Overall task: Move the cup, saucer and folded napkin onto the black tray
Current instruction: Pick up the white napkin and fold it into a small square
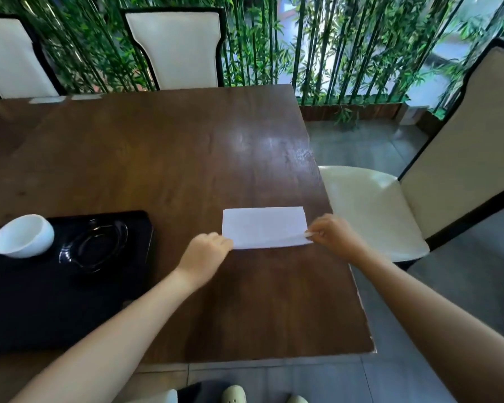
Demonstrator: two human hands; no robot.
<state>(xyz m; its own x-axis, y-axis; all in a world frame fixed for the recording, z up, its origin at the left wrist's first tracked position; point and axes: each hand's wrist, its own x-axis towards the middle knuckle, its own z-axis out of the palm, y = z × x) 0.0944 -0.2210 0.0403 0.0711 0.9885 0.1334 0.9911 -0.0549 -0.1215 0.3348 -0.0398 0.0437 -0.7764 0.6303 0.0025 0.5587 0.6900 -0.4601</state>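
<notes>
My hands on the napkin, near the table's right edge.
Left hand (pixel 205 251) and right hand (pixel 336 235) pinch the blank folded napkin (pixel 264 226) by its near corners; cup (pixel 22 235) and saucer (pixel 95 247) sit on the black tray (pixel 56 309).

There is only one view, from a camera worn on the person's head, and it looks forward and down at the brown table (pixel 163 158) from close above its near edge. The wide lens bends the edges of the picture, so it takes in the floor and shoes at the bottom, the white chairs (pixel 175 48) across the table, and the bamboo plants (pixel 274 45) far behind them. Both bare arms reach in from the bottom corners toward the middle.
</notes>
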